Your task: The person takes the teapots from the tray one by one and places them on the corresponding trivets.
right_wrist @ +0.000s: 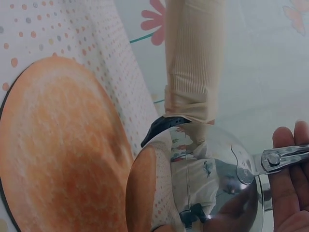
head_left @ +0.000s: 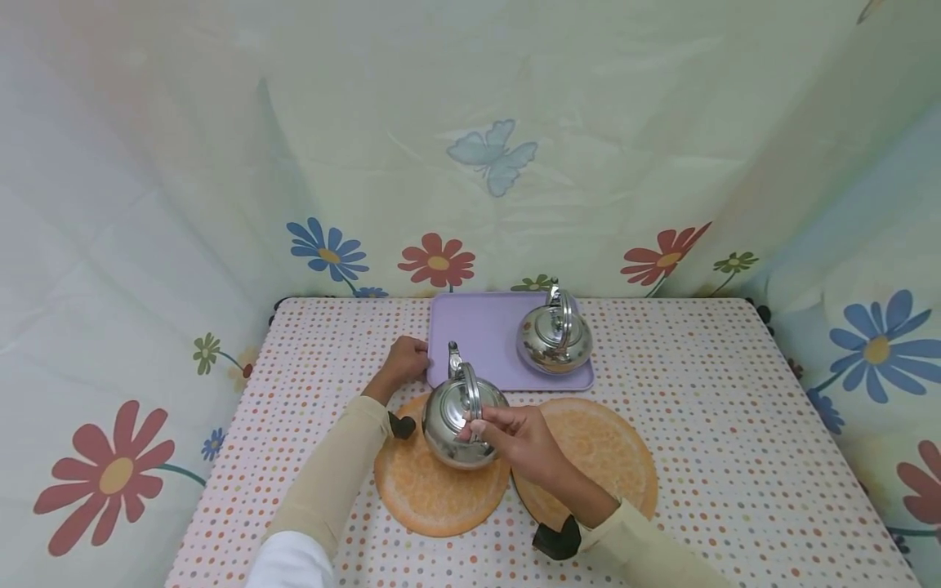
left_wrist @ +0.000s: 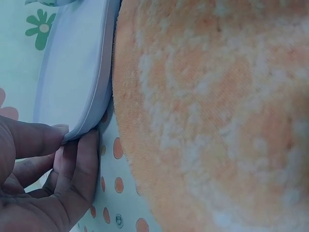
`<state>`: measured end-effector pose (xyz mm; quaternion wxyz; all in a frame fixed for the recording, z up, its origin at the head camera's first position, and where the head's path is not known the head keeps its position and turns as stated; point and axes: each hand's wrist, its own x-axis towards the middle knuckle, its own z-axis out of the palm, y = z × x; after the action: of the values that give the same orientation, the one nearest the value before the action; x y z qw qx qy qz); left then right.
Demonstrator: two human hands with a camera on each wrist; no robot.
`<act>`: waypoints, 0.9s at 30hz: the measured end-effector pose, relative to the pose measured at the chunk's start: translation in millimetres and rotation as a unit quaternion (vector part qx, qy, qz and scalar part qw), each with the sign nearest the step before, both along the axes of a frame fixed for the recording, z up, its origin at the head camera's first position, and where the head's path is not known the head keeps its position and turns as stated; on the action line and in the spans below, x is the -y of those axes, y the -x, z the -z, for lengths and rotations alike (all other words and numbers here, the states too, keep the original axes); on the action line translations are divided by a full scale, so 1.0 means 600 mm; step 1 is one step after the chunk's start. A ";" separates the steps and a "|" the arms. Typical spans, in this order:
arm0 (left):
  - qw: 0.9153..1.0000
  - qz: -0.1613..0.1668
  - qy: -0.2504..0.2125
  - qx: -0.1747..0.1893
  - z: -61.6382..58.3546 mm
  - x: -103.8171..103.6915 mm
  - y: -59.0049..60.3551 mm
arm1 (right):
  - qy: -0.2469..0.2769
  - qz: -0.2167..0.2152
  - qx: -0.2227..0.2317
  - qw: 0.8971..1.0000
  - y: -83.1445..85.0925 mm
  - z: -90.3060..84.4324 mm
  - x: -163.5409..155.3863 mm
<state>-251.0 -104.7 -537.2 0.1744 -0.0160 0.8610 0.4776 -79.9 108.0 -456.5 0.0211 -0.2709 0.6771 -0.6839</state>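
The lilac tray [head_left: 478, 335] carries one kettle [head_left: 551, 349] at its right end. Left hand [head_left: 406, 359] pinches its near-left corner; right hand [head_left: 528, 443] grips the second kettle [head_left: 450, 418] before its near edge. Dotted tabletop [head_left: 706, 408] extends rightward.

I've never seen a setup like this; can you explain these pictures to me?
No machine here: someone is working bare-handed. The wide picture is taken from the person's head, the other two from the left and right wrists. On the dotted tablecloth lie two round orange mats and a purple tray with one shiny kettle on it. The left hand pinches the tray's edge; the right hand holds a second shiny kettle by its handle, over the left mat.
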 end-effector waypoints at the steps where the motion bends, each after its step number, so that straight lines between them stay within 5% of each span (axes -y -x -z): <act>1: 1.000 -0.001 -0.003 0.000 0.001 0.001 0.000 | 0.005 -0.001 0.003 1.000 -0.001 0.001 0.001; 27: 1.000 -0.007 -0.004 -0.006 0.004 0.001 -0.003 | -0.002 -0.021 0.035 0.999 -0.035 0.047 0.035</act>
<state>-249.4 -105.0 -539.7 0.1660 -0.0187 0.8598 0.4825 -59.2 87.2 -484.5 0.0597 -0.2603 0.6715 -0.6912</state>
